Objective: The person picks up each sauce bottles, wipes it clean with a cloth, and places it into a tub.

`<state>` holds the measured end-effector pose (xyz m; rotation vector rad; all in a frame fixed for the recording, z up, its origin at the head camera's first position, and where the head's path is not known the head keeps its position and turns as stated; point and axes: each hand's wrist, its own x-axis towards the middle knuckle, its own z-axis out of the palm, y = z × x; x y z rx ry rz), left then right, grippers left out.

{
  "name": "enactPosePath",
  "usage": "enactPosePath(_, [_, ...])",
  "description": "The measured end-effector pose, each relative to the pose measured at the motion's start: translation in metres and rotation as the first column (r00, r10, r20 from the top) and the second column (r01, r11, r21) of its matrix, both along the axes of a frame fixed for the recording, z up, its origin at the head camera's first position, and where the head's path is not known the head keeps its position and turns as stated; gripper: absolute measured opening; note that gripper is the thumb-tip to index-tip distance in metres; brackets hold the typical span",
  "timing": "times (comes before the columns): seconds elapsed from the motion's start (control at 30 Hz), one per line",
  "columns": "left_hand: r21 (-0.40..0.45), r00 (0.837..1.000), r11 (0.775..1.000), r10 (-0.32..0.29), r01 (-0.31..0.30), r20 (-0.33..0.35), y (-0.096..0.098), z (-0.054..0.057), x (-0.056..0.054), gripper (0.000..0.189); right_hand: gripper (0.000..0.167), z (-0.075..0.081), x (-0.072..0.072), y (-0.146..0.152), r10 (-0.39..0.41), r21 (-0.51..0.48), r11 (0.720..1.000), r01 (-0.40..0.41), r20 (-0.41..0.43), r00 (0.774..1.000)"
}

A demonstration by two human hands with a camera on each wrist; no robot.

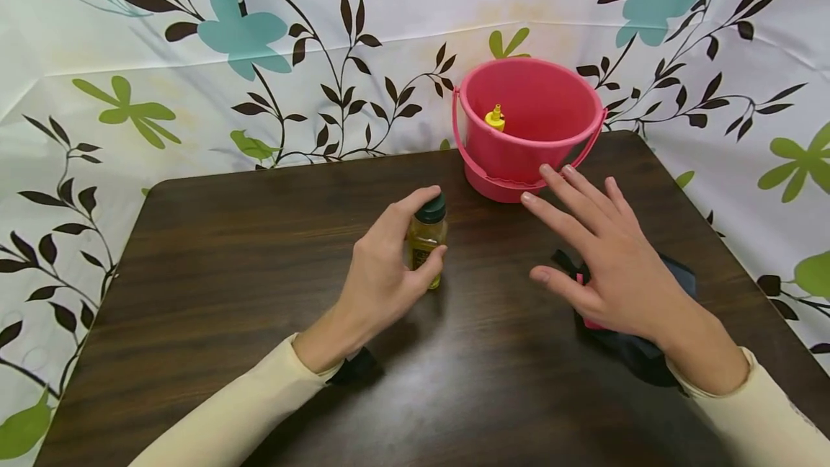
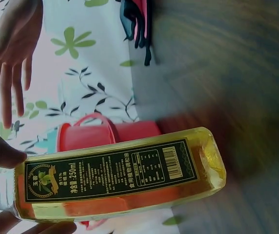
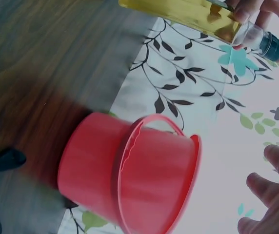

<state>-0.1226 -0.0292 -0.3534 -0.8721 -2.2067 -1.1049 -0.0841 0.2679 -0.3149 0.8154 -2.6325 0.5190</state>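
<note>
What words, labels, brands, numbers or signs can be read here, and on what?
"净含量:250ml": dark label on the bottle.
"食用植物调和油": same label.
Too small or blurred: the label's other lines, emblem lettering, printed chart and barcode digits.
No readable text elsewhere.

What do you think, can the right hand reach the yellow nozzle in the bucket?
Probably yes: the right hand holds nothing and hovers near the pink bucket, whose open top leaves the yellow nozzle showing; it would just need to go over the rim.
</note>
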Motion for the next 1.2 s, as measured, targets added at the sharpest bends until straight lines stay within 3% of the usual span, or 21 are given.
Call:
enactPosePath(0.27, [-0.058,0.997,0.996,-0.059,0.061,0.04,0.012,-0.005,0.002,0.069,0.079,0.0,0.008,0.017,-0.042,-0.032,0.999,0.042,-0.016,0.999])
enactPosePath(0.53, [-0.078,0.997,0.995,-0.059,0.063,0.044,0.011,-0.008,0.003,0.071,0.08,-0.006,0.017,0.032,-0.081,-0.089,0.993,0.078,-0.025,0.996])
enactPosePath(0.8, [-0.119,0.999,0.992,-0.046,0.045,-0.004,0.008,-0.007,0.004,0.07,0.078,-0.017,0.025,0.048,-0.132,-0.103,0.986,0.132,0.008,0.991])
enactPosePath(0.93, [-0.122,0.999,0.992,-0.017,0.012,-0.043,0.006,-0.004,0.003,0.062,0.079,-0.028,0.026,0.055,-0.172,-0.103,0.979,0.177,0.057,0.984])
enactPosePath(1.0, [-0.11,0.998,0.994,-0.004,-0.003,-0.058,0.005,-0.001,0.002,0.054,0.083,-0.035,0.026,0.059,-0.211,-0.082,0.972,0.221,0.121,0.97])
enactPosePath(1.07, [-0.093,0.998,0.996,0.002,-0.009,-0.07,0.006,0.003,0.0,0.045,0.087,-0.044,0.027,0.064,-0.264,-0.032,0.961,0.276,0.204,0.943])
enactPosePath(1.2, [-0.063,0.996,0.998,0.001,-0.006,-0.085,0.009,0.011,-0.003,0.03,0.089,-0.064,0.031,0.075,-0.376,0.106,0.925,0.363,0.365,0.852])
